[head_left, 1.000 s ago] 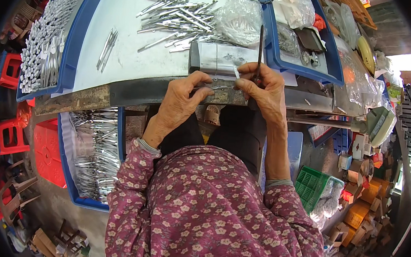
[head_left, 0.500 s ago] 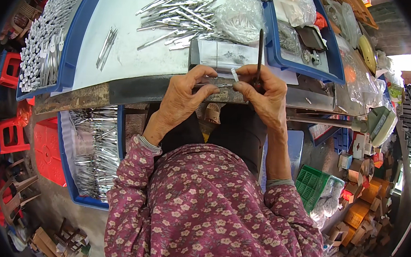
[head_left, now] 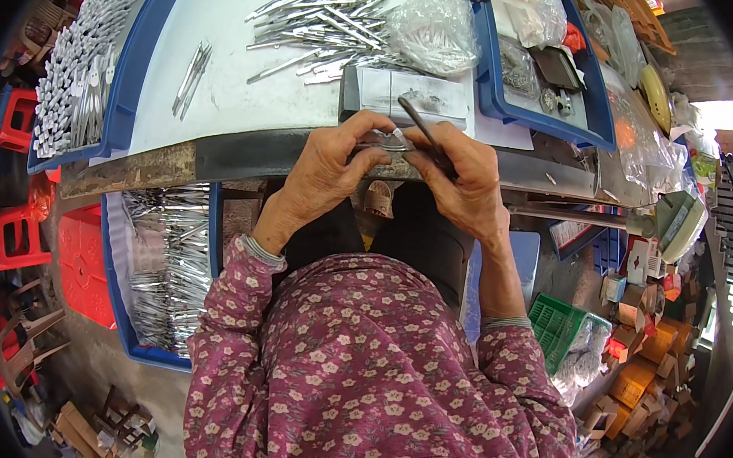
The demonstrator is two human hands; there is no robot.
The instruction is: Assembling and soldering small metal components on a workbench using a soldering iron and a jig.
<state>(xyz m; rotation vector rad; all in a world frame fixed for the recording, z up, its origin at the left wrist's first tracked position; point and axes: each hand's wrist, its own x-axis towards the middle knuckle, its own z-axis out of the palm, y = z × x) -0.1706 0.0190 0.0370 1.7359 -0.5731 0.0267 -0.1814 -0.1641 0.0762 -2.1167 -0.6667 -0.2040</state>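
Tray on the far left, blue (head_left: 149, 65), holds a dense stack of white-ended slim pieces (head_left: 79, 51), laid in order; probably the handled share, can't confirm. Below the counter (head_left: 243, 152), a lower blue tray (head_left: 213, 234) is loaded with shiny metal parts (head_left: 178, 274); whether done or waiting, can't tell. On the counter's white surface, a small bunch of metal strips (head_left: 190, 84) lies apart, then a big loose pile (head_left: 321, 36) next to a clear plastic bag (head_left: 434, 29); likely share left, so work looks mid-run, one piece in hand.

Left hand (head_left: 326, 170): thumb and index fingers nearly together, pinching a slim metal piece (head_left: 388, 146) over the counter's near edge, just in front of a flat grey box (head_left: 420, 94). White bit (head_left: 399, 136) shows at the piece, between both hands; attached or only touching, can't tell. Piece looks unfinished.

Right hand (head_left: 464, 172): fingers curled closed around a dark tool (head_left: 418, 121), its shaft tilted up and left; thumb and index tips close to the white bit, exact contact hidden. Farther right, another blue tray (head_left: 513, 113) carries bags and small parts.
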